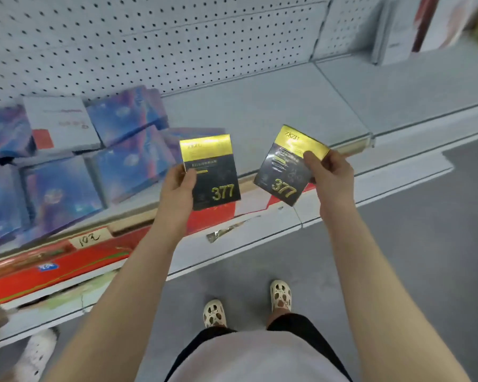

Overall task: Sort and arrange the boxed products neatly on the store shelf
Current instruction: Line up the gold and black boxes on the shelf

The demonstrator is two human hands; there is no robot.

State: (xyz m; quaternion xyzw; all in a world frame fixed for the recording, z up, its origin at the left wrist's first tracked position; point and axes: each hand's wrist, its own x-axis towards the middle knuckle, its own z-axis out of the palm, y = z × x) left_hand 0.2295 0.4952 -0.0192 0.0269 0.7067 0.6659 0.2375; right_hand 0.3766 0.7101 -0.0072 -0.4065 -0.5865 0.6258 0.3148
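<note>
Currently: left hand (178,186) grasps one black-and-gold "377" box (213,172) upright; right hand (330,175) pinches a second "377" box (289,165) tilted, both above the near shelf edge. Bare shelf (260,111) lies just beyond. Best practice, by judgement: set both side by side, labels forward, edges squared. Left: jumbled blue boxes (130,161), one white box (61,122) atop, crowding that end. Far right: upright white packages (398,31), well apart

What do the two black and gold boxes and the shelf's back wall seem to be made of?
Left box and right box: likely printed cardboard, perhaps film-wrapped; the gold bands shine like foil. Back wall: probably painted metal pegboard, matte pale grey with regular holes.
</note>
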